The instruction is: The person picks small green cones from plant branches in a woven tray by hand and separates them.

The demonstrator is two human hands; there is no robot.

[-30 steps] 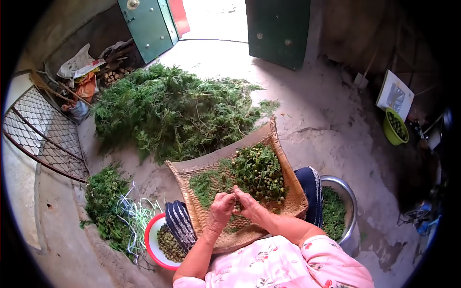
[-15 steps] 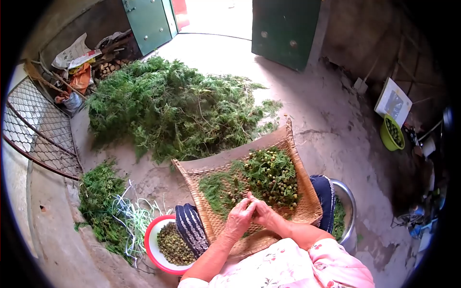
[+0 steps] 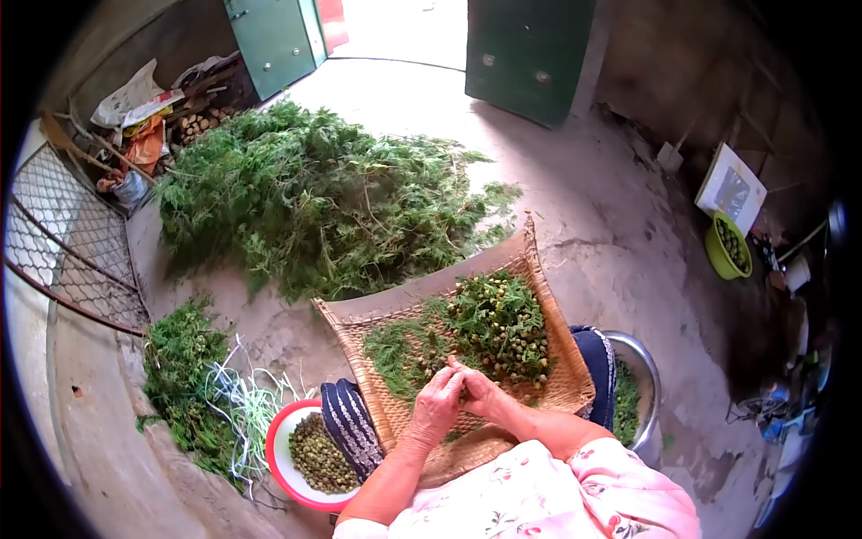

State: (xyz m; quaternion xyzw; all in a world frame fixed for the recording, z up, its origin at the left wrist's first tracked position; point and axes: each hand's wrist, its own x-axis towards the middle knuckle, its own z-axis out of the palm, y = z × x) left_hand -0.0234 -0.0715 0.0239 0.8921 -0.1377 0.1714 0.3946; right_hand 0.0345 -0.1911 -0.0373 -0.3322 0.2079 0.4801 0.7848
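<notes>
A woven wicker tray (image 3: pixel 561 355) lies across the lap. On its right side is a heap of round green-brown cones with leafy sprigs (image 3: pixel 503 328); loose green foliage (image 3: pixel 391 355) lies on its left. My left hand (image 3: pixel 436 404) and my right hand (image 3: pixel 488 398) meet above the tray's near part, fingers bent and pinched together. A small dark bit shows between them, too small to name; the fingers hide the rest. By the left knee stands a red-rimmed white basin (image 3: pixel 280 446) with many loose cones (image 3: pixel 321 456) in it.
Cut evergreen branches (image 3: pixel 332 202) are piled ahead, with a smaller pile (image 3: pixel 184 359) at left beside pale plastic strips (image 3: pixel 247 404). A metal basin (image 3: pixel 654 386) with greenery stands by the right knee. A green bowl (image 3: pixel 718 256) of cones is at far right.
The whole view has shifted slightly. Both hands stay together over the tray, with the fingers slightly rearranged and a dark bit now showing between them.
</notes>
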